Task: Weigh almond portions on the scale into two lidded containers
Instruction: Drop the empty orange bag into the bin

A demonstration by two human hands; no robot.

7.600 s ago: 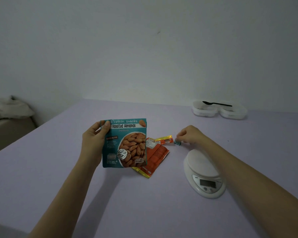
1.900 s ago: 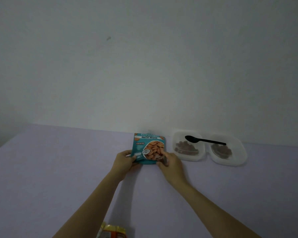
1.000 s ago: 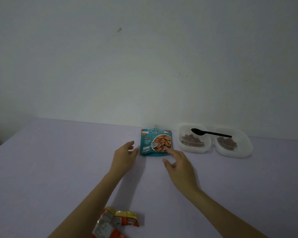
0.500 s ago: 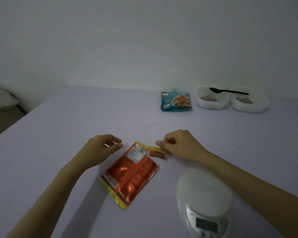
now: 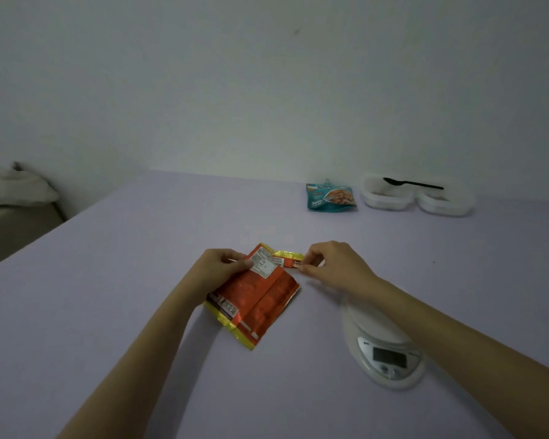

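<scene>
On the table [image 5: 108, 280], left hand [image 5: 217, 267] fingers pinch the orange packet [image 5: 257, 299]; right hand [image 5: 333, 264] fingers pinch its torn strip [image 5: 287, 259].

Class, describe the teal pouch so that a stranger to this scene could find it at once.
Look to the table's far edge by the wall. Left of the two white tubs stands the teal pouch. It alone is teal with pictured almonds; the orange packet is in the hands.

Dim room, plain pale wall [image 5: 267, 90] behind a lilac table [image 5: 140, 248]
</scene>
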